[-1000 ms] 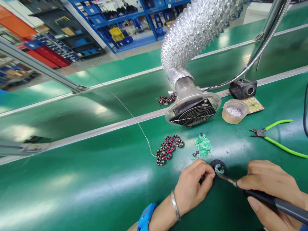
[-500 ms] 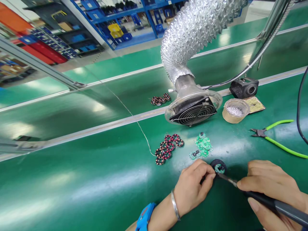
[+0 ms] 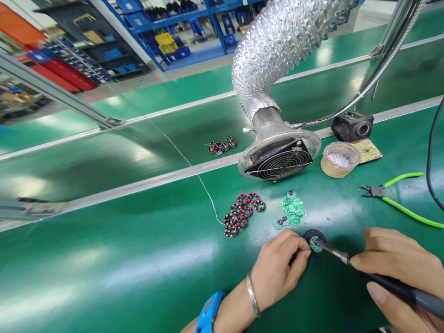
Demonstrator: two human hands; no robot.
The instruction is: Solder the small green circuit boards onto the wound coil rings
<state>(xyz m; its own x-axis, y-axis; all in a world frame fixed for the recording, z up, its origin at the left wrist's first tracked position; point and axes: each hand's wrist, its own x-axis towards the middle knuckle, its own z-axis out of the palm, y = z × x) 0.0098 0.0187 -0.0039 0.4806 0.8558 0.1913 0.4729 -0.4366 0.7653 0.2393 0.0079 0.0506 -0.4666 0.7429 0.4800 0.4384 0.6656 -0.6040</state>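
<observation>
My left hand [image 3: 280,264] is closed in a pinch at the left rim of a small round black holder [image 3: 322,236] on the green work surface. A small green ring-shaped circuit board [image 3: 316,247] lies in that holder. My right hand [image 3: 398,268] grips a soldering iron [image 3: 388,282], whose tip rests over the board. Just behind the holder is a loose pile of green circuit boards [image 3: 294,208], a few with black parts on them. Left of the pile sits a group of copper-wound motor stators [image 3: 239,215], with the end of a thin silvery wire [image 3: 204,187] beside them.
A fume extractor head [image 3: 280,159] on a foil duct [image 3: 267,60] hangs over the back. To its right stand a tub of silvery bits [image 3: 338,159], a yellowish sponge tray [image 3: 367,150] and a black iron stand [image 3: 353,126]. Green-handled cutters [image 3: 378,192] lie at right. More stators [image 3: 222,145] sit on the strip behind.
The soldering iron's tip has shifted up onto the board's upper part, and my right hand has moved slightly right. My left hand stays put. The stators on the back strip have slid left.
</observation>
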